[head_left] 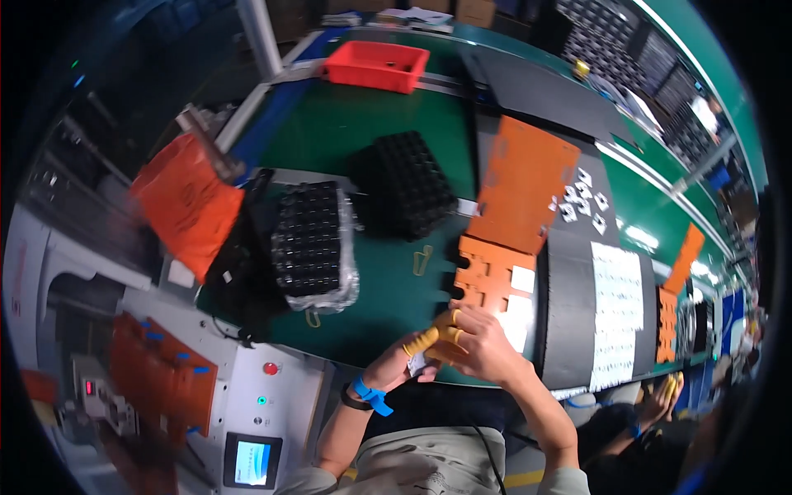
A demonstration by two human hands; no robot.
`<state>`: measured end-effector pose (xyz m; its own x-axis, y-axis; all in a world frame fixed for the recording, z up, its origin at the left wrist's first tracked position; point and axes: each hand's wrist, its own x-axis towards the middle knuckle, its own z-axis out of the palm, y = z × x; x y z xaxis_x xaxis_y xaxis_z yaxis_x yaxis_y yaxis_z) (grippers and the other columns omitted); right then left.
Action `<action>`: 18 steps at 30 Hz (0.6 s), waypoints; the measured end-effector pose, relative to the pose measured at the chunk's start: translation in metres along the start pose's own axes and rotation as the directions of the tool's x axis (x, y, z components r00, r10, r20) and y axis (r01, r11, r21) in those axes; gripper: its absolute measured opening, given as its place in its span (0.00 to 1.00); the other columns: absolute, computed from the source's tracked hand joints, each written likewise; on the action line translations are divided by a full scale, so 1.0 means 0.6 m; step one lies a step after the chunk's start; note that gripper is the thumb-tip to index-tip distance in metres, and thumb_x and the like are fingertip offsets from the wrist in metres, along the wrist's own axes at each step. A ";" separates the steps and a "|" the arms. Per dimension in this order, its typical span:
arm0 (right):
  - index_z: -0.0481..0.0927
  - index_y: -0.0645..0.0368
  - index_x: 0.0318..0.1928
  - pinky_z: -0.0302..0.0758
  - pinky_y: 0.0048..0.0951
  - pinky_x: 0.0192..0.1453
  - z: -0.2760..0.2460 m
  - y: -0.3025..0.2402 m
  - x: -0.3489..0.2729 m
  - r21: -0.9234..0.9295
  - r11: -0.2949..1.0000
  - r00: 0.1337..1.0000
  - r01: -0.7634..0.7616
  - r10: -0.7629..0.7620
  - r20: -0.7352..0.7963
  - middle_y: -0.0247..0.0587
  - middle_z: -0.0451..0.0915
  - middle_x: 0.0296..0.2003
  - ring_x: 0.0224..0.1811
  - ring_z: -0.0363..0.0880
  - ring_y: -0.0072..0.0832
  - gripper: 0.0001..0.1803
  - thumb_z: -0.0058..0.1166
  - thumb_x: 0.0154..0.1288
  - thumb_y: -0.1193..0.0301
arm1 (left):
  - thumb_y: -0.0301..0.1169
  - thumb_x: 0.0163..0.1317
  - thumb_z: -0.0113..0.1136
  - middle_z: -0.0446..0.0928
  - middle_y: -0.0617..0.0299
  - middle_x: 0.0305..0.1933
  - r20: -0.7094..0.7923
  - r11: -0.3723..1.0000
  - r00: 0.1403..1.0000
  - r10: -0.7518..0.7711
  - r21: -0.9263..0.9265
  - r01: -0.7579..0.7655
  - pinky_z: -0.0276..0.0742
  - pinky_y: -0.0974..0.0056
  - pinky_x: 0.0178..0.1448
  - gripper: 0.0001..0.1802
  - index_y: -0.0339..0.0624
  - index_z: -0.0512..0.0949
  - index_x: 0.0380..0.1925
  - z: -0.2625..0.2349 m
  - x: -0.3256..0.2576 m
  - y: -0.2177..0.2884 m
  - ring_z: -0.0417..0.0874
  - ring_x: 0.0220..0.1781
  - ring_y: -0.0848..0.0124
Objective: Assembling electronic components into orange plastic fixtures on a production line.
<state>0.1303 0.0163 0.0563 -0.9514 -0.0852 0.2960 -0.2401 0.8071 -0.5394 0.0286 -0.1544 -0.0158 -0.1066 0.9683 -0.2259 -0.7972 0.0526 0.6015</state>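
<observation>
Close together at the front edge of the green table are my left hand and my right hand. Yellow finger cots cover some fingertips on both. A small whitish piece rests in the closed fingers of my left hand. My right fingers are pinched over it, and what lies between them is hidden. Just beyond my hands is an orange fixture plate with cutouts, its flat orange lid folded back behind it. A white square lies on the plate.
Black cell trays stand to the left, one in clear wrap. Several small white parts lie beside the lid. A white printed sheet is at right. Beyond are a red bin and a co-worker's hand.
</observation>
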 end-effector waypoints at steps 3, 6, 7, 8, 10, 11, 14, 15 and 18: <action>0.84 0.66 0.42 0.79 0.37 0.47 0.003 -0.005 0.034 0.440 0.878 0.979 -0.188 0.133 0.154 0.46 0.79 0.44 0.44 0.80 0.41 0.14 0.67 0.52 0.79 | 0.47 0.70 0.58 0.76 0.63 0.33 0.166 0.998 0.984 0.059 0.021 -0.063 0.68 0.72 0.29 0.23 0.38 0.74 0.51 -0.040 -0.033 0.014 0.74 0.28 0.77; 0.84 0.67 0.45 0.77 0.35 0.55 0.011 0.001 0.096 0.627 0.754 0.943 -0.193 -0.035 0.332 0.44 0.80 0.46 0.50 0.79 0.38 0.15 0.67 0.56 0.79 | 0.43 0.62 0.69 0.78 0.63 0.37 0.066 0.986 0.994 0.093 0.132 -0.101 0.68 0.75 0.30 0.27 0.34 0.76 0.53 -0.060 -0.074 0.025 0.75 0.31 0.78; 0.84 0.66 0.45 0.75 0.35 0.57 0.017 0.001 0.114 0.613 0.761 0.921 -0.212 -0.054 0.386 0.46 0.80 0.46 0.50 0.79 0.39 0.15 0.69 0.56 0.76 | 0.44 0.60 0.71 0.78 0.63 0.38 0.039 0.968 0.993 0.111 0.221 -0.117 0.68 0.75 0.30 0.30 0.34 0.76 0.54 -0.065 -0.082 0.029 0.76 0.31 0.77; 0.84 0.66 0.44 0.75 0.35 0.57 0.017 0.002 0.140 0.591 0.792 0.919 -0.152 -0.107 0.380 0.46 0.80 0.46 0.51 0.79 0.38 0.15 0.69 0.57 0.75 | 0.43 0.61 0.70 0.80 0.65 0.43 0.048 0.956 0.975 0.216 0.193 -0.221 0.69 0.77 0.35 0.30 0.36 0.76 0.57 -0.069 -0.091 0.029 0.75 0.37 0.83; 0.85 0.65 0.44 0.76 0.33 0.58 0.027 -0.009 0.213 0.545 0.837 0.953 -0.059 -0.115 0.279 0.46 0.82 0.44 0.50 0.80 0.35 0.15 0.69 0.58 0.73 | 0.42 0.59 0.72 0.82 0.59 0.52 -0.085 0.904 0.908 0.410 0.167 -0.393 0.75 0.74 0.48 0.31 0.36 0.77 0.58 -0.081 -0.112 0.016 0.81 0.46 0.78; 0.84 0.65 0.45 0.78 0.33 0.55 0.035 -0.002 0.257 0.560 0.825 0.971 -0.076 -0.066 0.229 0.44 0.83 0.41 0.47 0.83 0.33 0.14 0.68 0.59 0.73 | 0.40 0.56 0.74 0.80 0.55 0.58 -0.059 0.856 0.859 0.509 0.141 -0.498 0.73 0.67 0.62 0.33 0.37 0.76 0.59 -0.070 -0.111 0.034 0.80 0.57 0.70; 0.83 0.64 0.44 0.80 0.31 0.46 0.089 0.049 0.382 0.351 0.934 0.986 -0.057 0.109 -0.129 0.42 0.82 0.38 0.41 0.83 0.31 0.14 0.68 0.59 0.71 | 0.36 0.54 0.75 0.78 0.56 0.61 -0.261 0.835 0.793 0.551 0.157 -0.528 0.68 0.64 0.68 0.35 0.36 0.75 0.61 -0.074 -0.120 0.022 0.77 0.63 0.68; 0.83 0.62 0.44 0.80 0.35 0.46 0.109 0.048 0.421 0.189 0.979 0.978 -0.076 0.110 -0.177 0.46 0.81 0.39 0.41 0.82 0.38 0.15 0.67 0.57 0.70 | 0.36 0.54 0.75 0.78 0.56 0.61 -0.271 0.830 0.784 0.558 0.168 -0.532 0.68 0.64 0.68 0.35 0.36 0.75 0.61 -0.075 -0.129 0.019 0.77 0.63 0.68; 0.83 0.61 0.43 0.80 0.41 0.48 0.142 0.099 0.487 -0.111 0.994 0.967 -0.026 -0.003 -0.256 0.50 0.80 0.41 0.43 0.81 0.46 0.16 0.67 0.55 0.69 | 0.30 0.53 0.72 0.76 0.56 0.64 -0.299 0.823 0.780 0.550 0.037 -0.567 0.69 0.64 0.67 0.34 0.36 0.74 0.61 -0.065 -0.126 0.024 0.78 0.62 0.68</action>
<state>-0.1782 -0.0103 0.0434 -0.8697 0.0642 0.4895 -0.1927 0.8687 -0.4563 0.0022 -0.2362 -0.0200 -0.6996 0.7106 -0.0745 -0.5735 -0.4963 0.6518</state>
